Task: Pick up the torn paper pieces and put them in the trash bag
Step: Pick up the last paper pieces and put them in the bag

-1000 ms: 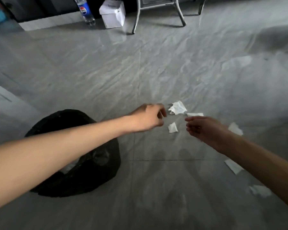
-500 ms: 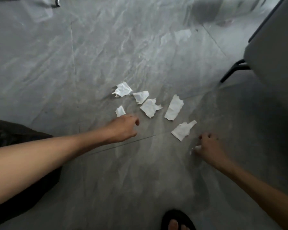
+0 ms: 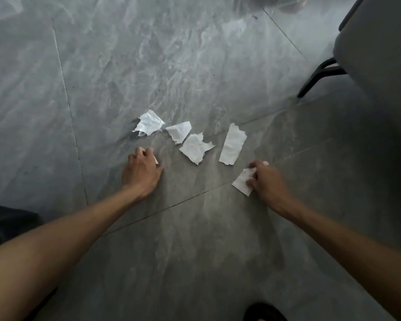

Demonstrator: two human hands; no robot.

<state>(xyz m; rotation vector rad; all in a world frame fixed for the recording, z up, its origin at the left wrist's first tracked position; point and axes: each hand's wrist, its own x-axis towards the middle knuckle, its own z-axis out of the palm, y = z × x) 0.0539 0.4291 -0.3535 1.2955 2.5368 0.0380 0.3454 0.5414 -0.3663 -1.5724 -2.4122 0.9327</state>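
Note:
Several torn white paper pieces lie on the grey floor: a crumpled piece (image 3: pixel 149 123), a small piece (image 3: pixel 179 132), a jagged piece (image 3: pixel 195 148) and a long strip (image 3: pixel 232 144). My left hand (image 3: pixel 141 170) rests on the floor over a small scrap (image 3: pixel 155 160), fingers curled on it. My right hand (image 3: pixel 267 181) pinches another piece (image 3: pixel 242 181) that still touches the floor. The black trash bag (image 3: pixel 7 222) shows only as a dark edge at the far left.
A grey chair seat (image 3: pixel 377 47) with a black leg (image 3: pixel 320 75) stands at the upper right. A dark sandal (image 3: pixel 264 312) is at the bottom edge. Bare floor tiles spread beyond the papers.
The view has drawn closer to the papers. My left hand has come down over the small scrap. My right hand has shifted left and closed its fingers on the nearest piece.

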